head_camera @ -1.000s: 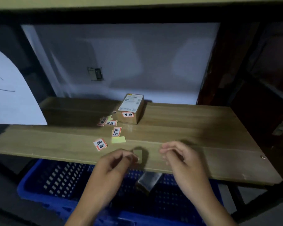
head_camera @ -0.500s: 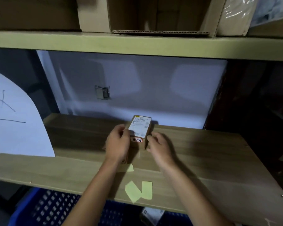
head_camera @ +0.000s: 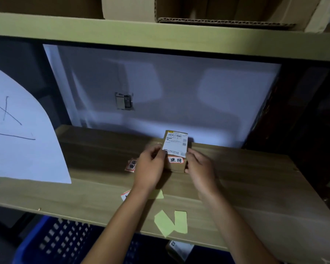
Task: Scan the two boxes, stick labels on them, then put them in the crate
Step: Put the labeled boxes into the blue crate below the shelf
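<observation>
A small brown cardboard box (head_camera: 176, 144) with a white shipping label on top and a red-edged sticker on its near face rests on the wooden shelf (head_camera: 246, 180). My left hand (head_camera: 151, 166) grips its left side and my right hand (head_camera: 199, 168) grips its right side. Loose red-edged labels (head_camera: 131, 165) lie left of the box, one more label (head_camera: 125, 195) peeks out beside my left forearm. A blue crate (head_camera: 61, 242) sits below the shelf's front edge, and a second small box (head_camera: 179, 249) lies inside it.
Two yellow backing papers (head_camera: 171, 222) lie near the shelf's front edge. A white sheet (head_camera: 17, 134) with pen lines hangs at the left. An upper shelf (head_camera: 160, 33) with cardboard cartons sits overhead. A white panel (head_camera: 160, 92) closes the back.
Both hands left the shelf's front edge, where the left held a yellow backing paper, and reached back to grip the box. The backing papers now lie on the shelf. The view tilted up.
</observation>
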Demonstrator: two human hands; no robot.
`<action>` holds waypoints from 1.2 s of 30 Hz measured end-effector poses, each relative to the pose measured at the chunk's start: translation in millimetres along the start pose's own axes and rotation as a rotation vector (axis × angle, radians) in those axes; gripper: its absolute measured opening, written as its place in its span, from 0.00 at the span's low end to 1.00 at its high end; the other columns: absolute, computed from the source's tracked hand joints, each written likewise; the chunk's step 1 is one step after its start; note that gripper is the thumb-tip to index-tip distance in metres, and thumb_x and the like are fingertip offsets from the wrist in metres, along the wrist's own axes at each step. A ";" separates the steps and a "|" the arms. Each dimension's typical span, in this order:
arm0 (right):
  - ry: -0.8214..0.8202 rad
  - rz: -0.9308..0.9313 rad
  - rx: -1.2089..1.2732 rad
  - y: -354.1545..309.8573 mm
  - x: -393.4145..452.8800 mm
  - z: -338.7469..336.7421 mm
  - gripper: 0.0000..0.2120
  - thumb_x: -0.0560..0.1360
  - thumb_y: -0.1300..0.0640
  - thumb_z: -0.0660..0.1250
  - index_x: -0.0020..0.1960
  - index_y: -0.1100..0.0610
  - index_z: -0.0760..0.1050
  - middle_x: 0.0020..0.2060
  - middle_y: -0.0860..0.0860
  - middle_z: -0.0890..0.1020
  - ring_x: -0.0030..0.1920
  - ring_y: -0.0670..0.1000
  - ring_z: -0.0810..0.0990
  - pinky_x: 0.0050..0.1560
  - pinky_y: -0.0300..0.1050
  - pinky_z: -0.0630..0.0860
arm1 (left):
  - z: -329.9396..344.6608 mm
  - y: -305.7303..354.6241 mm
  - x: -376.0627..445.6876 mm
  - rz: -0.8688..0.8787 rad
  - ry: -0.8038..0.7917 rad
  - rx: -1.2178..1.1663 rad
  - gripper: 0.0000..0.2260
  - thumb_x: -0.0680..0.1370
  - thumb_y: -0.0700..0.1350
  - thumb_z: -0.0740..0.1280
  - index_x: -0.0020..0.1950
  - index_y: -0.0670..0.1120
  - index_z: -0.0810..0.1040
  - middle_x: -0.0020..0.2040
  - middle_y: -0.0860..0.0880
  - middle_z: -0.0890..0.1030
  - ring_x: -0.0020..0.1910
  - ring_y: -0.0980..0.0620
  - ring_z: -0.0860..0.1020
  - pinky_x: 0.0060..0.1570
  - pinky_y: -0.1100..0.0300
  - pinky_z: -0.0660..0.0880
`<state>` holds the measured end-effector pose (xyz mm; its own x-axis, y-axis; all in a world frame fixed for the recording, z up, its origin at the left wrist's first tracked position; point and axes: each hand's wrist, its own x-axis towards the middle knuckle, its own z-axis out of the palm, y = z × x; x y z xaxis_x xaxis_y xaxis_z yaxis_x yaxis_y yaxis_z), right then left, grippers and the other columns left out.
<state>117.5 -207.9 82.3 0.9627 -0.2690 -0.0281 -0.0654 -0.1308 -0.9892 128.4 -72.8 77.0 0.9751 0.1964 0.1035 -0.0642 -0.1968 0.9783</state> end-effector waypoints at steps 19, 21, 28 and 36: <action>0.000 -0.053 0.111 -2.1 -122.5 -84.9 0.17 0.81 0.57 0.64 0.41 0.40 0.84 0.43 0.38 0.89 0.51 0.44 0.87 0.56 0.49 0.81 | 8.0 39.1 -152.3 0.099 -0.004 -0.082 0.19 0.83 0.37 0.65 0.43 0.61 0.80 0.38 0.77 0.82 0.41 0.78 0.79 0.45 0.79 0.71; -0.004 -0.063 0.121 -2.6 -142.5 -89.4 0.16 0.81 0.57 0.64 0.43 0.40 0.82 0.41 0.36 0.88 0.46 0.35 0.86 0.56 0.45 0.81 | 2.6 34.1 -165.6 0.078 -0.008 -0.109 0.16 0.83 0.39 0.66 0.45 0.61 0.82 0.40 0.73 0.85 0.42 0.73 0.81 0.51 0.68 0.75; 0.045 -0.007 0.061 5.1 -216.3 -100.8 0.15 0.82 0.54 0.62 0.64 0.47 0.82 0.47 0.40 0.89 0.46 0.37 0.86 0.44 0.36 0.82 | -17.8 30.7 -230.7 0.077 -0.102 -0.162 0.13 0.83 0.39 0.66 0.52 0.58 0.83 0.50 0.65 0.88 0.49 0.73 0.82 0.49 0.77 0.75; 0.041 0.035 0.031 38.4 -299.4 -100.5 0.17 0.83 0.60 0.61 0.54 0.40 0.82 0.41 0.35 0.88 0.42 0.37 0.87 0.39 0.32 0.80 | -57.7 -9.3 -305.5 -0.003 -0.172 -0.144 0.13 0.83 0.44 0.67 0.66 0.55 0.82 0.62 0.56 0.84 0.59 0.63 0.82 0.62 0.59 0.79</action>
<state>-199.6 -228.3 67.1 0.9484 -0.3117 -0.0574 -0.0899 -0.0909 -0.9918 -181.2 -75.6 46.7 0.9964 0.0275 0.0801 -0.0785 -0.0551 0.9954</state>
